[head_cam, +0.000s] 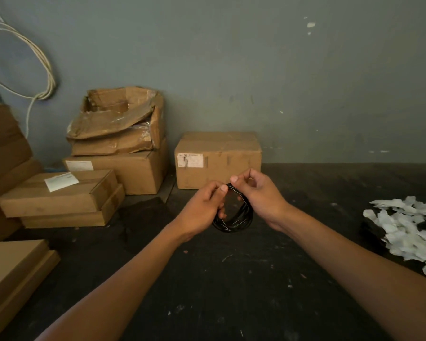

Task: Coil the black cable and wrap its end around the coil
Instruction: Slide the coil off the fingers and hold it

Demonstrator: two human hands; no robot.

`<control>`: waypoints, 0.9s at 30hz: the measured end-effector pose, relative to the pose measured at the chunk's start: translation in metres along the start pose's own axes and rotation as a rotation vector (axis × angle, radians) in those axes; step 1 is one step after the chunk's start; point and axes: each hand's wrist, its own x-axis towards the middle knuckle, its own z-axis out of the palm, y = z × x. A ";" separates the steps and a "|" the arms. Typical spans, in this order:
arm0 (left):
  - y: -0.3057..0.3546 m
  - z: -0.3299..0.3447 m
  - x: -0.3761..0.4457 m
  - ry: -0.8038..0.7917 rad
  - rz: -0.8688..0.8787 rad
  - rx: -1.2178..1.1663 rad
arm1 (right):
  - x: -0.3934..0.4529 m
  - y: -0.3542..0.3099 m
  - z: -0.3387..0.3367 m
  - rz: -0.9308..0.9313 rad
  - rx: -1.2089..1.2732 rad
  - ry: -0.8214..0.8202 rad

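Coil made, end-wrap under way

The black cable already hangs as a small round coil of several turns, held up in the air between both hands, above the dark floor and in front of a closed cardboard box. No long loose run of cable trails away from it that I can see, so I judge the coiling finished and the step in hand to be the last one: winding the free end around the bundle.

The left hand has its grip clamped on the coil's left side, fingers curled through the loop and the thumb pressed over the top strands. The right hand works at the top of the coil with thumb and forefinger pinched together, seemingly on the cable's end; the end itself is too thin and dark to make out, so that is a reading, not a certainty.

What the next move calls for, as I judge it: the left hand holds the turns tight so they do not spring apart, while the right hand carries the end through the loop's middle and back over the top, drawing each wrap snug. Slack there would let the turns slide loose.

More cardboard boxes are stacked to the left, a pale cord hangs on the wall, and white scraps lie at the right
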 end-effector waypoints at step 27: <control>-0.096 0.081 -0.045 -0.341 -0.887 -0.579 | -0.102 0.146 -0.031 0.001 -0.441 -0.092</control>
